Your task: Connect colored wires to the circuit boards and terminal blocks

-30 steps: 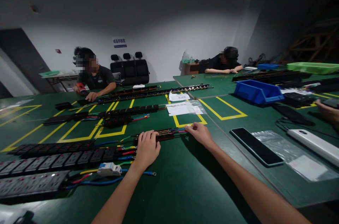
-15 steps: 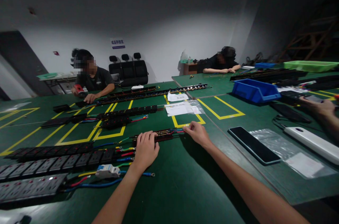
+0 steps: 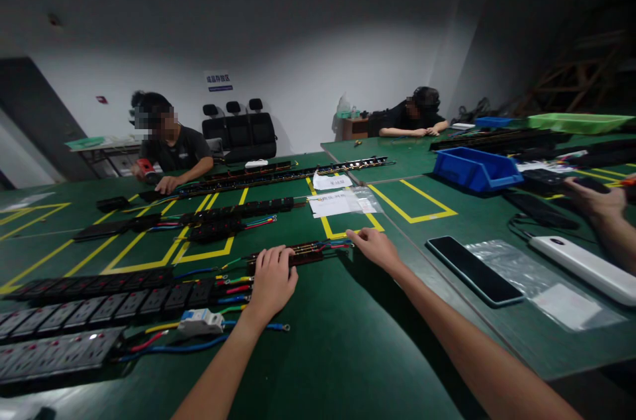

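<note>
My left hand (image 3: pixel 273 284) is closed over the left part of a dark strip with brass-coloured rails (image 3: pixel 307 250), its fingers across the top and its thumb on the near side. Red, blue and green wires (image 3: pixel 338 243) run out of the strip's right end and finish in ring terminals. My right hand (image 3: pixel 375 246) hovers at those wire ends with its fingertips slightly apart. It holds nothing that I can see. Left of my left hand lie several black socket strips (image 3: pixel 132 302) with coloured leads, and a white-and-blue breaker (image 3: pixel 201 322) sits among the wires.
A phone (image 3: pixel 474 272), a clear plastic bag (image 3: pixel 497 251) and a white power bank (image 3: pixel 583 269) lie to the right. Behind them stand a blue bin (image 3: pixel 477 170) and a co-worker's hand (image 3: pixel 599 205). Paper sheets (image 3: pixel 330 203) lie ahead. Two people sit across the table.
My right hand's fingers have come away from the wire ends they were pinching and have loosened. My left hand stays on the strip. The view has shifted slightly.
</note>
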A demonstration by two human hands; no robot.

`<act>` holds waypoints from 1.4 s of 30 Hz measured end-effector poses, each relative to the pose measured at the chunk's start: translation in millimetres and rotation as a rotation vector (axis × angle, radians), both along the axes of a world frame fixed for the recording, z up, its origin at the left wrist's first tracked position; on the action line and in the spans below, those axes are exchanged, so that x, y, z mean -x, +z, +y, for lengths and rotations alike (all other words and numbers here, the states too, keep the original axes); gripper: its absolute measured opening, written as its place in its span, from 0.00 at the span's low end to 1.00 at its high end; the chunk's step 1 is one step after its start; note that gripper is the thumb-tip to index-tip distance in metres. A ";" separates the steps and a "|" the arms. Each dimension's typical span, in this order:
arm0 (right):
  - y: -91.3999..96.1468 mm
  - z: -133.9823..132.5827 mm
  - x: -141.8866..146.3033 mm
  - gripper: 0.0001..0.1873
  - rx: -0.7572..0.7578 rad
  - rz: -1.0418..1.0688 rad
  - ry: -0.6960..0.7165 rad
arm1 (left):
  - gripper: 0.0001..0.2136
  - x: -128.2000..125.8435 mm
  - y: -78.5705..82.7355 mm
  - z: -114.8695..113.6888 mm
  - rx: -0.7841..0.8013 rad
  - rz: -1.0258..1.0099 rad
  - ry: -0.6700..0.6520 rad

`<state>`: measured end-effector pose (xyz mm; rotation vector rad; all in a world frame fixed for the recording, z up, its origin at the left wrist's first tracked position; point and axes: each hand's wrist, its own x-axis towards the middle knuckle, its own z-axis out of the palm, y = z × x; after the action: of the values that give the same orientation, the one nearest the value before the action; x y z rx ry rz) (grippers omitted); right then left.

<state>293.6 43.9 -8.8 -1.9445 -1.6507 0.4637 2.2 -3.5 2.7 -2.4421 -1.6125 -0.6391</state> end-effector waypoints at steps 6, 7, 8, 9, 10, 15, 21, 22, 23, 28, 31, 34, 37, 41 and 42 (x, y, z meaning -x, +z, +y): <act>-1.0 -1.4 4.0 0.31 0.004 -0.010 0.009 | 0.12 1.3 -1.2 0.5 -0.006 -0.018 -0.016; -2.2 -1.1 4.1 0.30 -0.005 -0.010 0.006 | 0.12 1.5 -1.3 0.6 -0.007 -0.020 -0.019; -3.6 -0.6 4.0 0.30 -0.016 -0.010 0.002 | 0.12 1.7 -1.3 0.6 -0.007 -0.021 -0.021; -4.9 0.0 3.8 0.30 -0.028 -0.007 0.000 | 0.12 1.8 -1.3 0.6 -0.007 -0.022 -0.023; -6.1 0.5 3.6 0.29 -0.043 -0.001 -0.001 | 0.12 1.7 -1.1 0.5 -0.006 -0.023 -0.026; -10.0 2.2 3.8 0.26 -0.094 0.047 -0.016 | 0.12 1.3 -0.7 0.0 -0.015 -0.034 -0.025; -11.3 2.5 7.0 0.27 -0.094 0.055 -0.033 | 0.13 1.3 -2.2 0.7 -0.016 -0.009 -0.022; -11.6 2.8 7.6 0.27 -0.098 0.064 -0.042 | 0.13 1.3 -2.4 0.8 -0.017 -0.006 -0.022; -12.1 3.3 8.2 0.27 -0.105 0.077 -0.051 | 0.12 1.3 -2.6 0.9 -0.018 -0.006 -0.021; -16.2 7.2 10.1 0.22 -0.173 0.176 -0.075 | 0.12 1.5 -2.9 0.7 -0.020 -0.013 -0.024; -20.3 9.7 10.7 0.20 -0.207 0.216 -0.059 | 0.12 1.6 -2.4 0.3 -0.020 -0.022 -0.031; -24.3 11.4 11.6 0.19 -0.269 0.233 -0.027 | 0.12 1.3 -1.4 -0.1 -0.010 -0.023 -0.030; -26.4 12.3 13.1 0.18 -0.313 0.218 -0.022 | 0.12 1.0 -0.6 -0.4 -0.008 -0.028 -0.026; -26.1 12.1 14.2 0.17 -0.316 0.204 -0.017 | 0.12 1.0 -0.3 -0.5 -0.009 -0.034 -0.027; -25.8 11.9 14.2 0.17 -0.314 0.203 -0.014 | 0.12 1.1 -0.5 -0.4 -0.009 -0.033 -0.027</act>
<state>279.4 55.8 -34.7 -1.6224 -1.4799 0.3583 1.1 -4.0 2.2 -2.4636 -1.5879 -0.6926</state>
